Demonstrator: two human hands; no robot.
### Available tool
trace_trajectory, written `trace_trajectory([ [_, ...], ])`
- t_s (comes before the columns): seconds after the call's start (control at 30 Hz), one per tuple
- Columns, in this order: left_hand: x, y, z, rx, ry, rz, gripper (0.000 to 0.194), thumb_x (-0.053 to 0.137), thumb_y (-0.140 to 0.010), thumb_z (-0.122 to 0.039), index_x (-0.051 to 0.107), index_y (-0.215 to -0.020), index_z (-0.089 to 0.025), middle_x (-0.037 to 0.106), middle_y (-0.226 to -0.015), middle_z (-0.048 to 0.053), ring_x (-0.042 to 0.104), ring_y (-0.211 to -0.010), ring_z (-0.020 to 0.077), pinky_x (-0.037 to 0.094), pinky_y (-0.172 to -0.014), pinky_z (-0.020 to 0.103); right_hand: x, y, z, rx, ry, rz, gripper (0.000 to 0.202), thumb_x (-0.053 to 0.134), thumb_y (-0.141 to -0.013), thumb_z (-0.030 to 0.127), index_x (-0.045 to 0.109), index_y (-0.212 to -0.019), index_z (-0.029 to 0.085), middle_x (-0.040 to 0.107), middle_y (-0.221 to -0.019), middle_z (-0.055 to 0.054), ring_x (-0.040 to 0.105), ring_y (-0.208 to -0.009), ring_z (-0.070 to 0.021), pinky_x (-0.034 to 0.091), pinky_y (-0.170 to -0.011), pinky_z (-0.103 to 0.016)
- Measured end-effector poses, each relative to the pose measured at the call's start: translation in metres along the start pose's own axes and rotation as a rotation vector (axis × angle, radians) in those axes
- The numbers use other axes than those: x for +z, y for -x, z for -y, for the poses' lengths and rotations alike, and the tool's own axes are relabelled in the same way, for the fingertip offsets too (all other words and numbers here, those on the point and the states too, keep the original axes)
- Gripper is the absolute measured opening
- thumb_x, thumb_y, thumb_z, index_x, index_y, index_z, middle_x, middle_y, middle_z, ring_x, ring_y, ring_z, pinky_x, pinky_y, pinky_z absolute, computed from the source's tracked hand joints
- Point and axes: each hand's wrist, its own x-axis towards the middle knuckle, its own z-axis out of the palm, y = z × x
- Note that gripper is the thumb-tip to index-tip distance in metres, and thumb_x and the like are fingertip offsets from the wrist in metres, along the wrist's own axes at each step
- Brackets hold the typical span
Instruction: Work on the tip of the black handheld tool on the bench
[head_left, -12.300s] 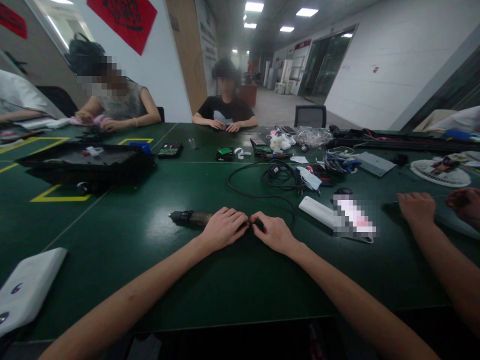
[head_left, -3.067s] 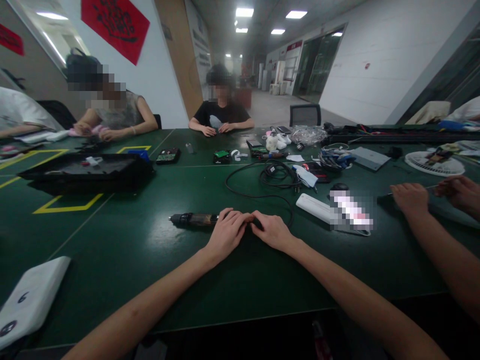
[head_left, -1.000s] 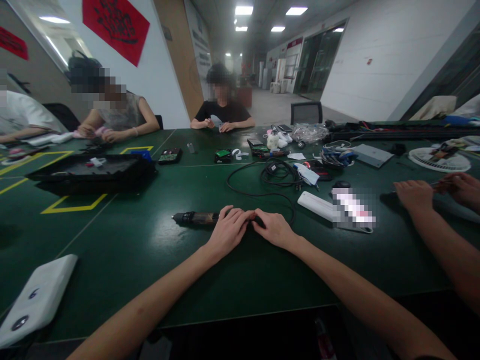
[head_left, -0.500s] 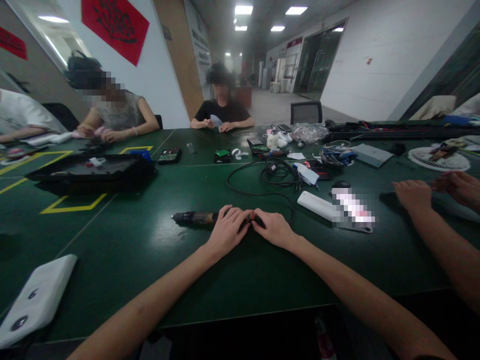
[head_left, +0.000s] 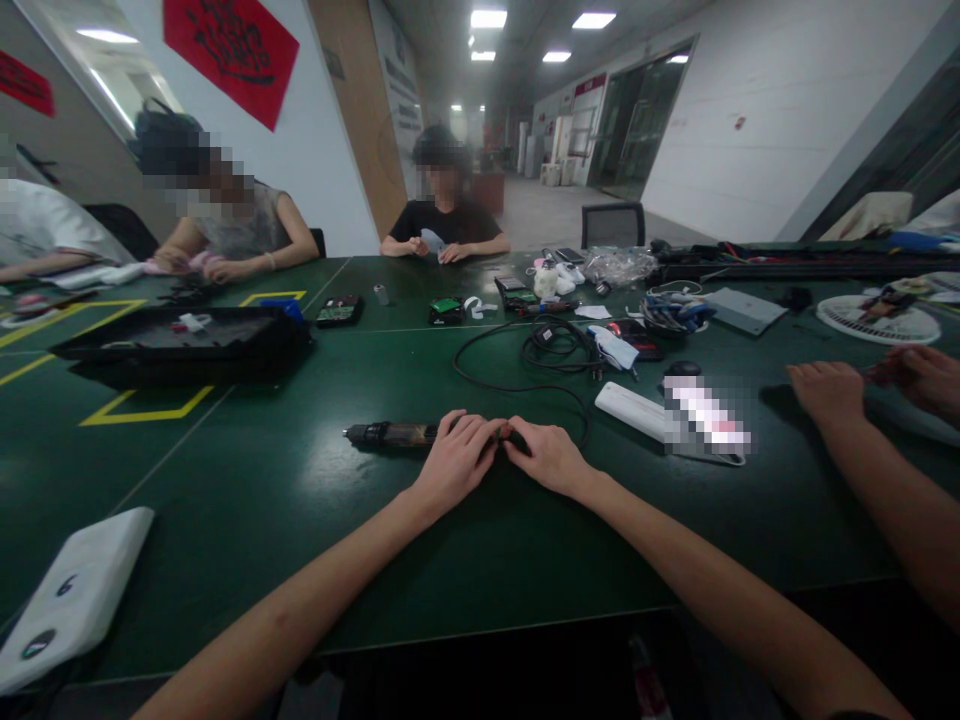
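Observation:
An electric screwdriver [head_left: 390, 435] lies on the green table, its tip to the left and a brownish inner part showing along its body. Over its rear end rests my left hand [head_left: 461, 452], fingers bent around it. My right hand [head_left: 546, 455] meets the left one at that end, thumb and fingers pinched on the tail where the cable joins. A black cable [head_left: 551, 388] runs from near my right hand into a loose coil farther back. The small parts between my fingertips are mostly hidden.
To the right lie a white power bank-like slab [head_left: 630, 412] and a co-worker's hands [head_left: 829, 395]. A black tray [head_left: 187, 345] stands at left, a white numbered device [head_left: 75, 590] at near left. Circuit boards [head_left: 448, 308] and a white fan grille [head_left: 877, 318] sit farther back.
My hands and the screwdriver stay almost in place. The co-worker's hands at the right have shifted slightly.

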Motion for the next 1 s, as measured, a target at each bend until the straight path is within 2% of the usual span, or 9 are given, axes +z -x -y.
trace_trajectory([
  [0.2, -0.0005, 0.0007, -0.0006, 0.038, 0.002, 0.021, 0.05, 0.05, -0.098, -0.017, 0.047, -0.147, -0.026, 0.068, -0.128, 0.006, 0.061, -0.123, 0.0222, 0.033, -0.12, 0.049, -0.0013, -0.0005, 0.0011, 0.007, 0.012, 0.013, 0.017, 0.053, -0.105, 0.031, 0.056, -0.118, 0.022, 0.072, -0.108, -0.006, 0.068, -0.088, -0.0187, 0.042, -0.075, -0.027],
  [0.4, 0.0023, 0.0008, 0.0015, 0.005, -0.013, 0.004, 0.041, 0.05, -0.102, -0.021, 0.051, -0.142, -0.025, 0.07, -0.125, 0.006, 0.061, -0.121, 0.0218, 0.032, -0.12, 0.048, -0.0018, -0.0002, 0.001, -0.002, -0.006, 0.006, 0.015, 0.053, -0.104, 0.03, 0.056, -0.117, 0.023, 0.072, -0.107, -0.004, 0.068, -0.09, -0.0188, 0.043, -0.077, -0.027],
  [0.6, 0.0015, 0.0009, 0.0006, 0.025, -0.003, 0.012, 0.049, 0.052, -0.098, -0.017, 0.049, -0.145, -0.026, 0.069, -0.127, 0.006, 0.061, -0.122, 0.0225, 0.032, -0.12, 0.05, -0.0018, -0.0002, 0.0011, -0.001, -0.001, 0.007, 0.016, 0.054, -0.104, 0.031, 0.057, -0.117, 0.023, 0.071, -0.109, -0.005, 0.068, -0.091, -0.0189, 0.043, -0.077, -0.027],
  [0.77, 0.0014, 0.0007, 0.0011, 0.0, -0.012, -0.006, 0.041, 0.05, -0.101, -0.022, 0.051, -0.143, -0.024, 0.07, -0.123, 0.007, 0.062, -0.119, 0.0222, 0.033, -0.119, 0.049, -0.0024, -0.0002, 0.0013, -0.002, -0.019, 0.014, 0.015, 0.054, -0.103, 0.03, 0.056, -0.117, 0.023, 0.071, -0.106, -0.004, 0.068, -0.089, -0.0184, 0.044, -0.078, -0.028],
  [1.0, 0.0028, 0.0019, 0.0016, 0.011, -0.004, -0.003, 0.046, 0.052, -0.099, -0.019, 0.049, -0.145, -0.024, 0.069, -0.126, 0.007, 0.061, -0.122, 0.023, 0.031, -0.12, 0.05, -0.0001, -0.0004, -0.0008, -0.016, -0.02, -0.011, 0.015, 0.054, -0.103, 0.029, 0.056, -0.116, 0.024, 0.071, -0.104, -0.004, 0.067, -0.088, -0.0185, 0.042, -0.076, -0.028],
])
